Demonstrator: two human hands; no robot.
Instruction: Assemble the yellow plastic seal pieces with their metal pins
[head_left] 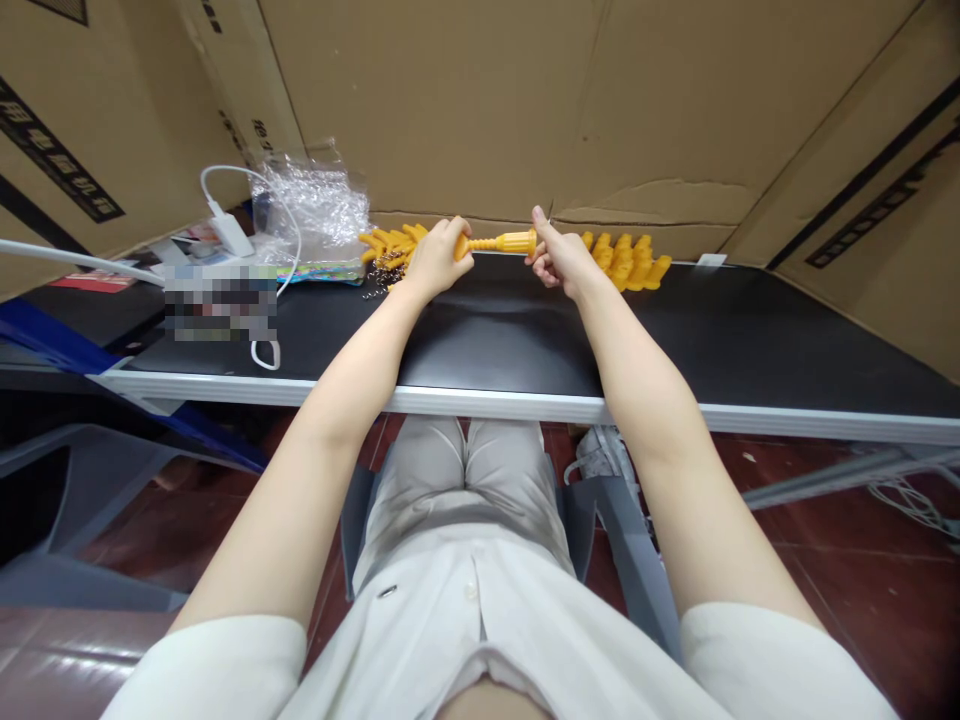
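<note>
Over the back of the black table, my left hand [441, 255] is closed round the left end of an orange plastic piece. A thin ridged orange shaft [484, 244] runs level from it to a wider fluted orange sleeve [516, 242]. My right hand [564, 262] grips the sleeve's right end, fingers curled and thumb pointing up. Whether shaft and sleeve are one part I cannot tell. Beside my left hand lies a pile of orange plastic pieces [391, 243] with small shiny metal bits [377, 294]. More orange pieces [634, 263] sit in rows right of my right hand.
Crumpled clear plastic bags [311, 205] lie at the back left, near a white adapter [231, 232] with a cable. Cardboard walls [480, 110] close in the back and sides. A pale metal edge [499, 402] borders the black table [517, 350].
</note>
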